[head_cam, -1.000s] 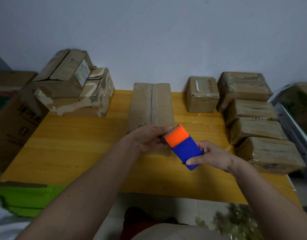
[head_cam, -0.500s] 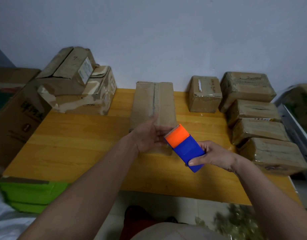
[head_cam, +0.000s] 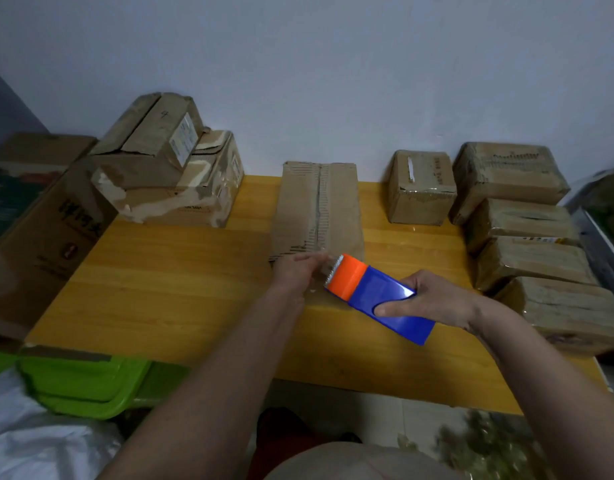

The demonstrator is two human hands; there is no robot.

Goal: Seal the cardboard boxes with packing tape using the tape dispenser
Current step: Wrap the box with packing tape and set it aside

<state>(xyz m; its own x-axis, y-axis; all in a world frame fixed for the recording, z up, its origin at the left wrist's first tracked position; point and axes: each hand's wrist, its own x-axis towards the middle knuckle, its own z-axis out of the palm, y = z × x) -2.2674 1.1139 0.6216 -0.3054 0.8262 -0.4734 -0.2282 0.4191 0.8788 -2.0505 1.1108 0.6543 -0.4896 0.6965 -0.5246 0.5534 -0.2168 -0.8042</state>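
Note:
A long flat cardboard box (head_cam: 317,206) lies lengthwise in the middle of the yellow wooden table (head_cam: 167,292), its centre seam facing up. My right hand (head_cam: 433,297) grips the blue tape dispenser (head_cam: 378,297), whose orange toothed head points at the box's near end. My left hand (head_cam: 298,271) is at that near end, fingers pinching clear tape pulled from the dispenser's teeth.
Two worn boxes (head_cam: 167,174) are stacked at the back left, with a big carton (head_cam: 39,230) beside the table's left edge. Several taped boxes (head_cam: 527,237) line the right side, and a small one (head_cam: 421,187) stands at the back. A green bin (head_cam: 87,382) sits below left.
My right hand has drawn the dispenser slightly toward me and to the right, stretching tape from my left hand. The left hand's fingers closed from spread to a pinch at the box end.

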